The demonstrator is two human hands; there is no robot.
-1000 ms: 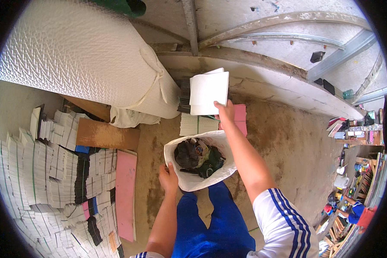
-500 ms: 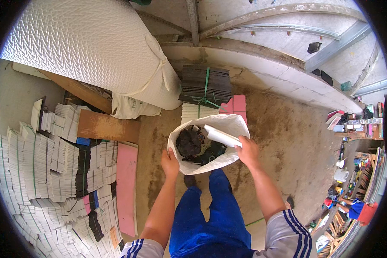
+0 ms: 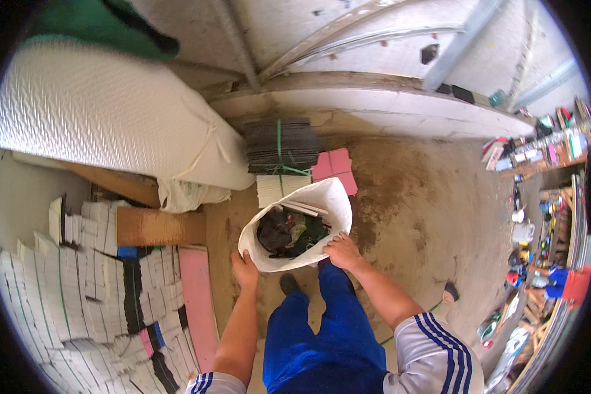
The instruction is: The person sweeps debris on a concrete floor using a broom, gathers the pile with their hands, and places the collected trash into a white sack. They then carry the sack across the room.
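Observation:
A white woven sack hangs with its mouth held wide in front of my legs. My left hand pinches its left rim, thumb toward the inside. My right hand is closed on the near right rim. Inside lie dark crumpled scraps, some greenish pieces, and flat white strips against the far inner side. The sack's lower part is hidden beneath its opening.
Beyond the sack stand a tied stack of dark sheets and pink sheets. A big white textured roll leans at left above piled white bundles. Cluttered shelves and a person are at far right.
The white piece beside my right hand now lies inside the sack. My right hand has moved nearer along the rim. The view has shifted, and the sack's mouth looks narrower.

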